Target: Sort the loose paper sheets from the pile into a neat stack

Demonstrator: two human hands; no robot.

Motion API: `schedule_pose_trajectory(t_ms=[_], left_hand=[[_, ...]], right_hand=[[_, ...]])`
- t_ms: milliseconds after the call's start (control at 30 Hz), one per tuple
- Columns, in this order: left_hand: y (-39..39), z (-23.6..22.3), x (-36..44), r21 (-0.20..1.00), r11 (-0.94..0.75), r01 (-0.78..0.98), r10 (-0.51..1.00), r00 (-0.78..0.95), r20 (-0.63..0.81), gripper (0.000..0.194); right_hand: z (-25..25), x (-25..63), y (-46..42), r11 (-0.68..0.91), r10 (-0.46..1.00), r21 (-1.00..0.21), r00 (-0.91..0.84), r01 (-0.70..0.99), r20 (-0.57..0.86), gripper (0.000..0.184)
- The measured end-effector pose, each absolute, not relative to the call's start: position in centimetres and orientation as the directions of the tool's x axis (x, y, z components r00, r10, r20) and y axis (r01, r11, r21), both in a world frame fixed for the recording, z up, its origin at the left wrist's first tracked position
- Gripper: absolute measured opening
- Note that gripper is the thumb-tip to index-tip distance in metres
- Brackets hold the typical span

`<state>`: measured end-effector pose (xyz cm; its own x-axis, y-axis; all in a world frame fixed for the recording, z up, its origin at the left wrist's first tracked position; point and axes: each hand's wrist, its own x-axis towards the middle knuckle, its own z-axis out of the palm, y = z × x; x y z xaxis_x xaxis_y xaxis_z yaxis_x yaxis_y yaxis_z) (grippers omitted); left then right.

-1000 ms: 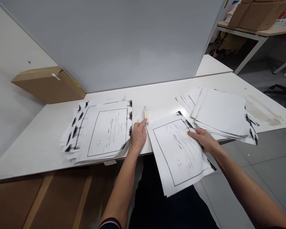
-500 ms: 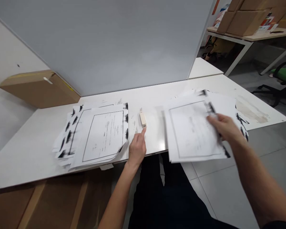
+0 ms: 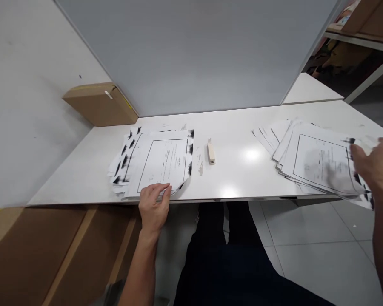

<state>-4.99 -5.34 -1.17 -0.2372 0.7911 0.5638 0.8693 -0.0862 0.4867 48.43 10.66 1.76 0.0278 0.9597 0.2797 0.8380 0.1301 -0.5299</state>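
Observation:
My left hand (image 3: pixel 153 208) pinches the near edge of the top printed sheet (image 3: pixel 166 163) on the left pile. The sheet's near right corner curls up, and black smudges mark the sheets' side edges. My right hand (image 3: pixel 378 165), blurred, is at the right edge of the fanned paper pile (image 3: pixel 322 163), thumb over the top sheet and fingers apart from it. A small cream stapler (image 3: pixel 211 154) lies on the table between the two piles, with neither hand touching it.
The white table (image 3: pixel 239 127) runs along a grey upright panel (image 3: pixel 194 55). A cardboard box (image 3: pixel 98 106) stands at the back left. Larger cartons (image 3: pixel 28 250) are below the table's front edge at left, and a second table (image 3: pixel 360 40) is at far right.
My left hand has left the stapler and moved left to the left pile's edge. My right hand has carried its sheets rightward onto the right pile and loosened its hold. The view has shifted.

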Motion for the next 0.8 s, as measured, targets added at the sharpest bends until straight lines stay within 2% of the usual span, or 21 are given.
schedule_pose_trajectory(t_ms=[33,67,100,200,300,400,500,567,667,733,800], left_hand=[[-5.0,-1.2,-5.1,0.465,-0.109,0.878,0.803,-0.198,0.562,0.015],[-4.8,-1.3,-5.0,0.445,-0.132,0.886,0.813,-0.16,0.56,0.016],[-4.6,-1.5,-4.8,0.423,-0.158,0.892,0.817,-0.122,0.563,0.017],[-4.2,-2.0,-3.8,0.366,-0.221,0.904,0.79,-0.054,0.61,0.014],[-4.2,-2.1,-2.6,0.266,-0.274,0.924,0.71,0.007,0.705,0.016],[-4.4,-2.2,-1.5,0.119,-0.349,0.929,0.637,0.142,0.758,0.024],[-4.9,-2.2,-0.7,0.03,-0.429,0.903,0.632,0.277,0.724,0.022],[-5.1,-2.3,-0.3,0.03,-0.468,0.883,0.663,0.328,0.673,0.02],[-5.8,-2.6,0.0,0.12,-0.494,0.861,0.723,0.33,0.606,0.021],[-6.7,-3.2,-0.3,0.191,-0.484,0.854,0.734,0.277,0.62,0.021],[-7.9,-4.0,-1.1,0.27,-0.434,0.86,0.716,0.146,0.683,0.015]], right_hand=[[1.9,46.0,9.9,-0.032,0.934,-0.52,0.211,0.854,0.289,0.043],[1.9,43.1,8.9,-0.135,0.916,-0.508,0.303,0.85,0.263,0.041],[1.8,40.0,8.0,-0.149,0.944,-0.545,0.284,0.825,0.171,0.038],[0.8,30.2,5.2,-0.073,0.991,-0.77,-0.04,0.634,-0.127,0.031],[-0.6,22.0,3.8,-0.155,0.888,-0.918,-0.355,0.366,-0.291,0.042],[-1.5,16.9,4.0,-0.332,0.764,-0.93,-0.533,0.156,-0.363,0.051],[-1.9,14.4,5.0,-0.427,0.676,-0.892,-0.604,0.146,-0.422,0.044],[-2.0,13.8,5.4,-0.4,0.659,-0.895,-0.617,0.197,-0.431,0.036],[-2.2,14.2,5.7,-0.307,0.718,-0.92,-0.575,0.244,-0.392,0.028],[-2.3,15.1,5.8,-0.257,0.785,-0.93,-0.505,0.262,-0.359,0.025],[-2.4,16.5,6.1,-0.186,0.861,-0.942,-0.415,0.28,-0.294,0.021]])
